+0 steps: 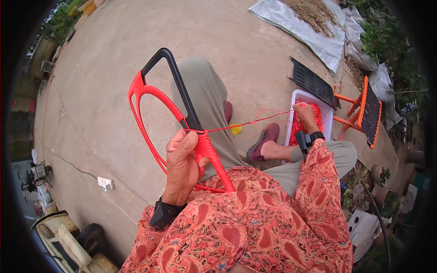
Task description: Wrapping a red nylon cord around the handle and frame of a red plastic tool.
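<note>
My left hand is closed around a looped black frame whose lower part and inner curve are wrapped in red cord. The frame tilts upward in front of my left knee. From the wrapping beside my left thumb, a taut red strand runs across to my right hand. That hand pinches the strand over a white plastic tub. Inside the tub lies a tangled heap of red cord, partly hidden by my right hand. Looser thin strands hang near the taut one.
Right of the tub stands an orange and black folding chair, beside a black slatted panel. A pale sheet with dry stalks lies beyond. At left are a white power strip with a cable and a small vehicle.
</note>
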Demonstrator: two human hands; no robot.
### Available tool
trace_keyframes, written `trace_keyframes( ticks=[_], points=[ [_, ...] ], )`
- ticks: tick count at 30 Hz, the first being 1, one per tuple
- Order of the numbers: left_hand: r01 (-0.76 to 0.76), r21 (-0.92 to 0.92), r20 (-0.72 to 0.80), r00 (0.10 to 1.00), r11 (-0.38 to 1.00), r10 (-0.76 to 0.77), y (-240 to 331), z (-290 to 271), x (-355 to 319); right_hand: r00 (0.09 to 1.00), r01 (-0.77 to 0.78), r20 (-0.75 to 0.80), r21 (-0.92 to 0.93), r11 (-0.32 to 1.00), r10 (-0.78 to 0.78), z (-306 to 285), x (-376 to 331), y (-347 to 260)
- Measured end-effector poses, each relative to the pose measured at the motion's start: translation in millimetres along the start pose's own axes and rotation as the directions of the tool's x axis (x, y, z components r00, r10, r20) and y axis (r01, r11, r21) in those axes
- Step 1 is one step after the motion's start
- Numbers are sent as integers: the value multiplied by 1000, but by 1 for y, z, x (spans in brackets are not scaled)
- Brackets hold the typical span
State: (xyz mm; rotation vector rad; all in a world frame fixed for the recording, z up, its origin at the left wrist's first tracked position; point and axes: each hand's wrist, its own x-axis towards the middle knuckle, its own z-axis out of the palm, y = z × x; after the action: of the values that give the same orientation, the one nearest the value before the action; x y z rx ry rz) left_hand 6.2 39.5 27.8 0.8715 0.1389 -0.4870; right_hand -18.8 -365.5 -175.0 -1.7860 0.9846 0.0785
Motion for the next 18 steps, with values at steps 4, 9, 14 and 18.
trace_keyframes(
  ticks=[4,9,14,18],
  points=[
    [34,16,-40,999,999,-34,-2,1,4,951,149,257,105,983,-171,30,-65,-85],
    [59,55,-12,998,997,-59,-4,5,11,555,-135,750,509,850,-361,74,-168,-170],
    [74,62,-23,997,995,-72,-9,2,15,510,-210,818,418,884,-266,86,-196,-169],
    [108,49,-7,994,993,-108,-13,3,19,630,-248,694,605,756,-349,85,-193,-163]
  ],
)
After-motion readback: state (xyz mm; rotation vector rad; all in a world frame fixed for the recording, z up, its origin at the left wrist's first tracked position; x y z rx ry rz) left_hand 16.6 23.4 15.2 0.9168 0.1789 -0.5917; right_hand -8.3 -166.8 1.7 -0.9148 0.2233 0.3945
